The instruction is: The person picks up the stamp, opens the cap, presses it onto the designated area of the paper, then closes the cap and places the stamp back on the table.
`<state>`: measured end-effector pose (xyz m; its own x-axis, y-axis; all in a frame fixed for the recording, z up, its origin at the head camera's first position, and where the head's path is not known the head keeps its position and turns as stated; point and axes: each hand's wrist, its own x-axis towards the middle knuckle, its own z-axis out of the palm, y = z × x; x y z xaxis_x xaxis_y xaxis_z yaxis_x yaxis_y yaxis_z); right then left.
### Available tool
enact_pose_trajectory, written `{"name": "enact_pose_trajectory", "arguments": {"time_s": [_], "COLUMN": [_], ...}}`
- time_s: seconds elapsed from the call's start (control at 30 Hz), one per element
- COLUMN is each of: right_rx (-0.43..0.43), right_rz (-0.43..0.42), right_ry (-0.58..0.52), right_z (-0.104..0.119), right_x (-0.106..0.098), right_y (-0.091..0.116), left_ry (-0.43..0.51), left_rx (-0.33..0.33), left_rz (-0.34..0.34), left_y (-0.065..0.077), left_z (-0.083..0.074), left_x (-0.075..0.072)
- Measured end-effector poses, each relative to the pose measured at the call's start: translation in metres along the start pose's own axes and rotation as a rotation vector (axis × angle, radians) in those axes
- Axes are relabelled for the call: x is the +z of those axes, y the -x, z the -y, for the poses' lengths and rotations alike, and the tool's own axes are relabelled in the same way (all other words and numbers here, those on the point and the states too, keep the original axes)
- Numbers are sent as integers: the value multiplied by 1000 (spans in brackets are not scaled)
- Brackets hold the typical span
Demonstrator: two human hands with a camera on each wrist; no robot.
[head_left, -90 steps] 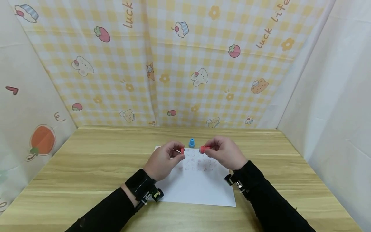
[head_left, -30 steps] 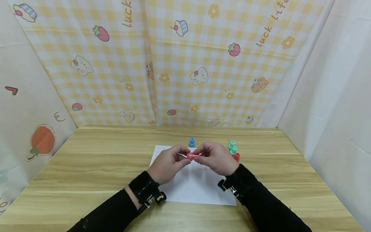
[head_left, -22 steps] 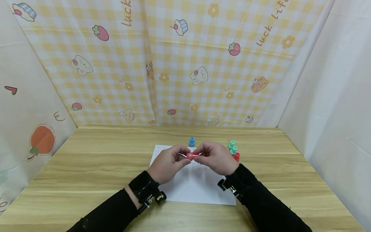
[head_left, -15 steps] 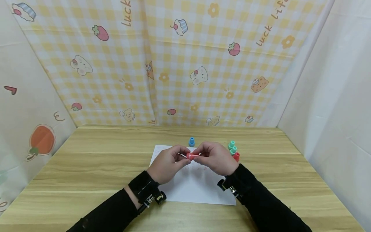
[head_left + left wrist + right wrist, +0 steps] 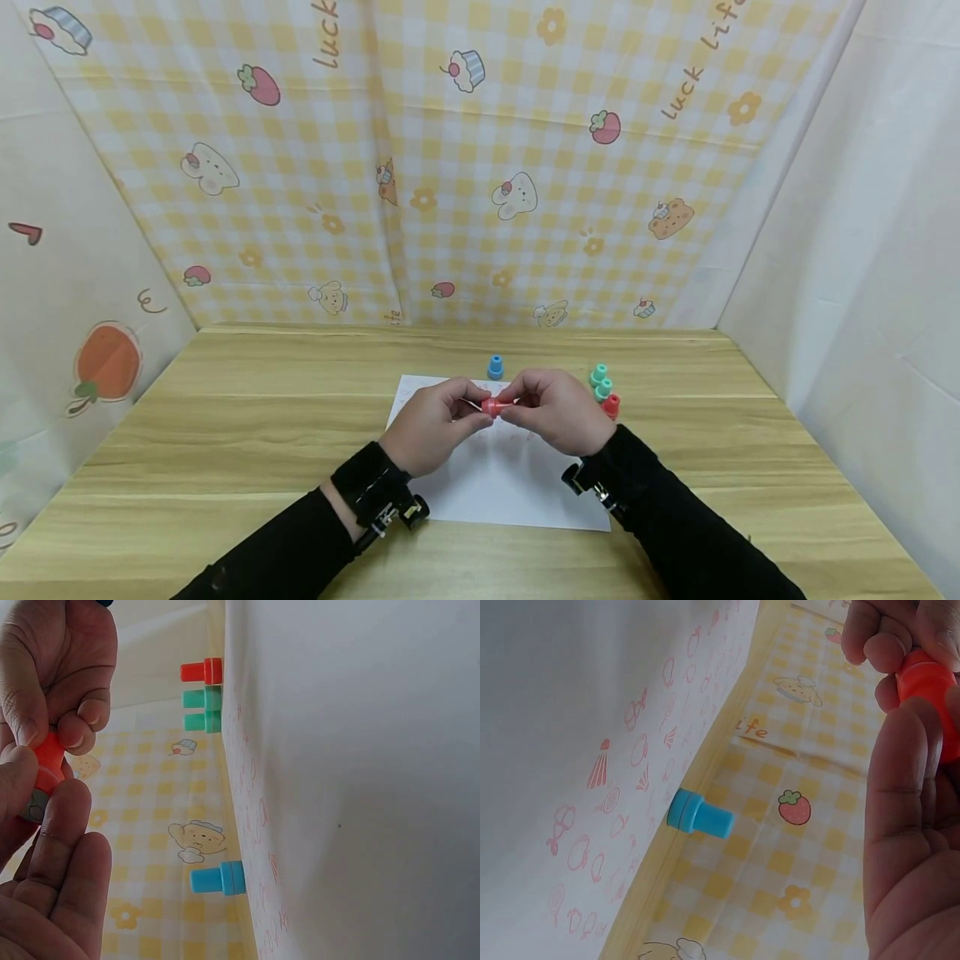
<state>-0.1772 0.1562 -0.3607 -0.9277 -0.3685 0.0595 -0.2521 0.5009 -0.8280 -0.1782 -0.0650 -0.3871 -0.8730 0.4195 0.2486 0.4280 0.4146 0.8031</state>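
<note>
A small red toy stamp is held between both hands over the upper part of a white paper sheet. My left hand pinches its wide capped end between thumb and fingers. The narrower handle end is in the fingertips of my right hand. Seen from the left wrist, the red stamp shows a greyish end near the left fingers. In the right wrist view, rows of small red printed pictures cover part of the paper, among them a shuttlecock and a racket.
Behind the paper a blue stamp stands upright on the wooden table. Two green stamps and another red stamp stand in a row beyond the right hand. A yellow checked cloth hangs behind the table.
Three seconds ago the hands were apart, the red cap in the left and the red stamp in the right. They have since come together, joining the two pieces; little has moved in the last second.
</note>
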Motion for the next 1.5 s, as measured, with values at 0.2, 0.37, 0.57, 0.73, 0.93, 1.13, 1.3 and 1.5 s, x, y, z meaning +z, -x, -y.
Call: {"name": "enact_pose_trajectory", "arguments": {"time_s": [0.2, 0.37, 0.57, 0.73, 0.93, 1.13, 1.3, 1.5], "right_rx": [-20, -20, 9, 2, -22, -26, -22, -32], "right_rz": [11, 12, 12, 14, 18, 21, 18, 15], "right_ry": [7, 8, 10, 12, 19, 18, 27, 42], "right_z": [-1, -1, 1, 2, 1, 2, 2, 2], "right_x": [0, 1, 2, 2, 1, 2, 2, 2], "right_y": [0, 0, 0, 0, 0, 1, 1, 1], "left_ry": [12, 15, 19, 18, 11, 11, 14, 15], "left_rx": [6, 18, 18, 16, 5, -1, -5, -11], "left_rz": [11, 15, 17, 17, 17, 18, 17, 19], "left_y": [0, 0, 0, 0, 0, 0, 0, 0], "left_z": [2, 2, 1, 1, 0, 1, 0, 1], "left_x": [0, 0, -1, -1, -1, -1, -1, 0]}}
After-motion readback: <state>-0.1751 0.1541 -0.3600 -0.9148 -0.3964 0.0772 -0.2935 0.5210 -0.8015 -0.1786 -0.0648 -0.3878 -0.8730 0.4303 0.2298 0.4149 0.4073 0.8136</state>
